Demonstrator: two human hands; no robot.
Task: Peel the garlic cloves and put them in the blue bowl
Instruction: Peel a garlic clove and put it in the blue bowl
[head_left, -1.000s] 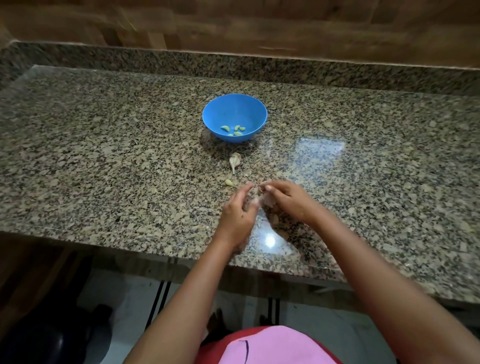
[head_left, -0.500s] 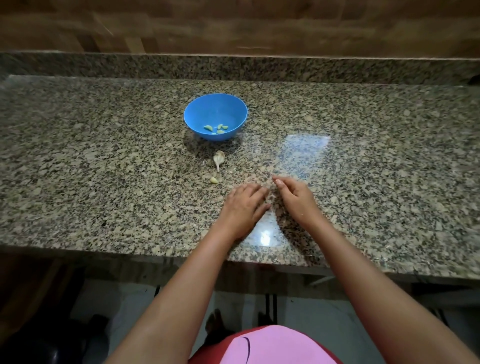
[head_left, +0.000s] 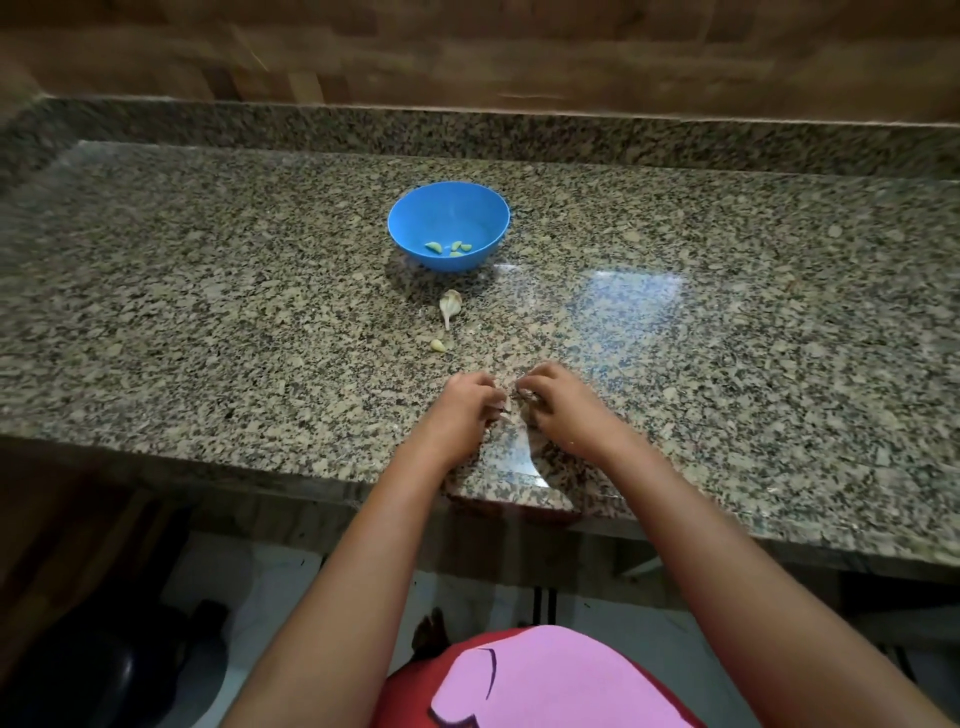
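The blue bowl (head_left: 410, 228) stands mid-counter with several peeled garlic cloves (head_left: 450, 248) in it. In front of it lies a pale unpeeled garlic piece with a stem (head_left: 450, 306), and closer still a small peeled clove (head_left: 438, 345). My left hand (head_left: 467, 413) and my right hand (head_left: 563, 410) sit side by side on the counter near its front edge, fingers curled inward. Their fingertips pinch pale scraps of garlic skin (head_left: 521, 396) between them. Whether a clove lies under the fingers is hidden.
The speckled granite counter (head_left: 208, 312) runs left and right, with a raised granite lip and a wooden wall behind. Its front edge (head_left: 311, 483) is just below my wrists. Dark objects lie on the floor at lower left.
One second ago my hands held a clove raised between them. Half a second ago both lay flat on the counter. Now the fingers have curled in around pale scraps.
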